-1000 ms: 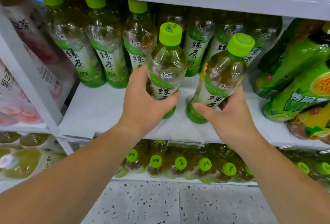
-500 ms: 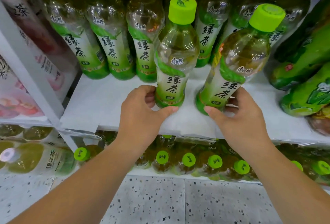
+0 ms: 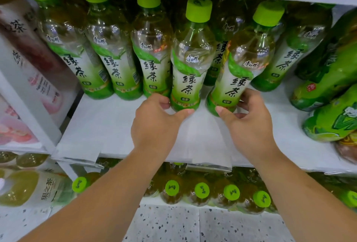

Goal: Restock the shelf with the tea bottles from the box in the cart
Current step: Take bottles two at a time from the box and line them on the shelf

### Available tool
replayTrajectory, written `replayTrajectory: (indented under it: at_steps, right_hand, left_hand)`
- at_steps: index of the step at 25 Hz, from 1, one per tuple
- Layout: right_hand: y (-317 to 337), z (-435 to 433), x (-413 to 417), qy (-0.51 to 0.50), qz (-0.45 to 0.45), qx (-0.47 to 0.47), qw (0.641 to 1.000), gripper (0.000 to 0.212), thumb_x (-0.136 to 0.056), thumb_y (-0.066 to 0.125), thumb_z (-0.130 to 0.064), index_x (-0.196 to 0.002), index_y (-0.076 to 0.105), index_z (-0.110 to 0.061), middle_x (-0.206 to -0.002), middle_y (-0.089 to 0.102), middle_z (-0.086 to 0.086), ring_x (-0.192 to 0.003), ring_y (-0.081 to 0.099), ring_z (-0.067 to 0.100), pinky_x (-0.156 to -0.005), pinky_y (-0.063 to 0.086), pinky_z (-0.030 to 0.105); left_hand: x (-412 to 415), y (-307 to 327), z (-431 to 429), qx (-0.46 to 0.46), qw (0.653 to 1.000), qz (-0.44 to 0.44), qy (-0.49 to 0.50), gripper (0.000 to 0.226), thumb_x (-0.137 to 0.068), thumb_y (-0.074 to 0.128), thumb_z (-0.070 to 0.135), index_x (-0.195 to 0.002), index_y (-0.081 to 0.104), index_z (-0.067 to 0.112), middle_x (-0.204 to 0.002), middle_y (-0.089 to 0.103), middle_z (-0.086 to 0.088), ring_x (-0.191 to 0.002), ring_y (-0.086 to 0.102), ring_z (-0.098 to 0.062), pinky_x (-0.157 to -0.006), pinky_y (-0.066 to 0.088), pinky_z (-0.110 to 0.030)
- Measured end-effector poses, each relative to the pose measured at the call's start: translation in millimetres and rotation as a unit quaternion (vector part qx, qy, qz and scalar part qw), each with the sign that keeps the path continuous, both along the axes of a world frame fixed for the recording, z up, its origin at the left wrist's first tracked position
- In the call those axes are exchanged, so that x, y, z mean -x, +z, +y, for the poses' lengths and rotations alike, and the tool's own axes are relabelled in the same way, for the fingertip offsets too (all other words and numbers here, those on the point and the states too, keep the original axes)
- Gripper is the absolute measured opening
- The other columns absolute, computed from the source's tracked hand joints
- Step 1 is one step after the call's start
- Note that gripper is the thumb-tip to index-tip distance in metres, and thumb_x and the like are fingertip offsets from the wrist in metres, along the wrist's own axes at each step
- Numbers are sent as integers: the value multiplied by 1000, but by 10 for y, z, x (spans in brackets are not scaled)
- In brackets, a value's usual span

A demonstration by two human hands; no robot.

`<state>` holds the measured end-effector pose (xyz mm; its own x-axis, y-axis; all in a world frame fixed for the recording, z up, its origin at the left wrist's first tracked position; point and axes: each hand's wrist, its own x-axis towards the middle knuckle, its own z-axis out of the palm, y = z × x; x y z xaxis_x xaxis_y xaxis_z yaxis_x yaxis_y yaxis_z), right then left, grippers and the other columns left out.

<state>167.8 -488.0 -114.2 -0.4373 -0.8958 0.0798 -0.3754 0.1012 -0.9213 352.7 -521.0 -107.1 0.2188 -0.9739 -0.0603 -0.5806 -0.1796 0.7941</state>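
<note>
Store aisle, white shelf point(image 3: 116, 126) at chest level, speckled floor point(image 3: 173, 226) below. Left hand point(image 3: 154, 124) pinches the base of the left-hand bottle point(image 3: 188, 72), thumb in front, fingers curled behind. Right hand point(image 3: 249, 124) grips the base of the right-hand bottle point(image 3: 239, 75) the same way. Both bases seem to sit on the board; the right-hand bottle leans away from its neighbour.

Likely step: seating the pair into the row. To do it well, slide the bases back against the bottles behind, stand the leaning one straight, keep labels forward, and let go only once each sits flat.

Count:
- two bottles in the grips
- three front-row bottles point(image 3: 108, 64) left of the left grip
- one end bottle point(image 3: 289, 56) right of the right grip
- more behind, too dark to count
- five green caps point(image 3: 201, 190) below the grips, and a sixth at the edge
</note>
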Motion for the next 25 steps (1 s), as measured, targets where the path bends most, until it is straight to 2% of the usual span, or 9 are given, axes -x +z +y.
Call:
replayTrajectory:
  at_steps: [2, 5, 7, 9, 11, 13, 18, 20, 25]
  right_hand:
    - [-44, -15, -9, 1, 0, 6, 1000, 53, -84, 82, -24, -130, 58, -31, -111, 65, -27, -98, 61, -16, -82, 49, 8]
    - [-86, -22, -43, -1, 31, 8, 999, 48, -86, 78, -35, -131, 60, -34, -111, 69, -23, -94, 63, -4, -77, 45, 6]
    - [-100, -38, -53, 3, 50, 7, 999, 44, -88, 75, -41, -129, 60, -36, -110, 69, -23, -94, 62, -5, -74, 42, 2]
    - [-139, -64, -50, 6, 78, 4, 997, 46, -88, 69, -53, -129, 59, -36, -110, 69, -21, -98, 63, -1, -78, 48, 10]
    - [-188, -93, -47, 6, 106, -6, 994, 57, -85, 60, -67, -133, 55, -36, -112, 69, -15, -105, 63, 12, -84, 56, 33]
    - [-208, -101, -48, 10, 122, -12, 992, 66, -84, 55, -74, -137, 52, -35, -114, 68, -12, -108, 63, 18, -85, 57, 44]
    - [-179, -77, -54, 10, 147, -32, 989, 74, -82, 52, -75, -142, 49, -31, -112, 66, -10, -113, 56, 17, -88, 56, 44]
    - [-180, -75, -46, 12, 147, -39, 988, 76, -82, 53, -75, -144, 47, -32, -113, 66, -10, -114, 55, 17, -89, 55, 44]
    - [-168, -75, -53, 12, 157, -69, 985, 71, -85, 54, -72, -146, 43, -36, -116, 63, -6, -120, 48, 17, -93, 52, 40]
  left_hand:
    - [24, 12, -12, -11, 1000, -19, 9, 59, -65, 82, 68, -106, 62, 31, -102, 64, 18, -90, 59, -8, -78, 50, -32]
    - [68, 12, -3, -13, 999, -32, 19, 57, -65, 78, 72, -103, 61, 34, -99, 64, 20, -89, 59, -6, -75, 47, -30]
    - [85, -9, 1, -10, 999, -39, 25, 56, -66, 76, 75, -103, 62, 35, -97, 64, 22, -87, 59, -5, -74, 46, -30]
    - [98, -29, 9, -5, 998, -56, 25, 54, -67, 72, 79, -99, 62, 37, -94, 63, 23, -85, 58, -4, -72, 44, -29]
    - [121, -50, 23, 7, 996, -80, 24, 50, -70, 67, 80, -92, 62, 36, -88, 62, 24, -82, 57, -4, -67, 42, -28]
    - [146, -65, 41, 15, 995, -97, 29, 47, -73, 65, 79, -87, 62, 35, -82, 62, 23, -80, 59, -5, -65, 41, -28]
    - [157, -96, 37, 93, 987, -133, 14, 45, -74, 68, 75, -82, 70, 30, -79, 67, 16, -82, 63, -13, -74, 51, -39]
    - [152, -94, 22, 83, 989, -121, 12, 47, -74, 67, 76, -82, 70, 30, -78, 67, 16, -82, 64, -14, -80, 51, -43]
    - [154, -90, 0, 66, 993, -100, 19, 47, -72, 65, 79, -82, 68, 33, -75, 65, 17, -81, 63, -13, -80, 53, -44]
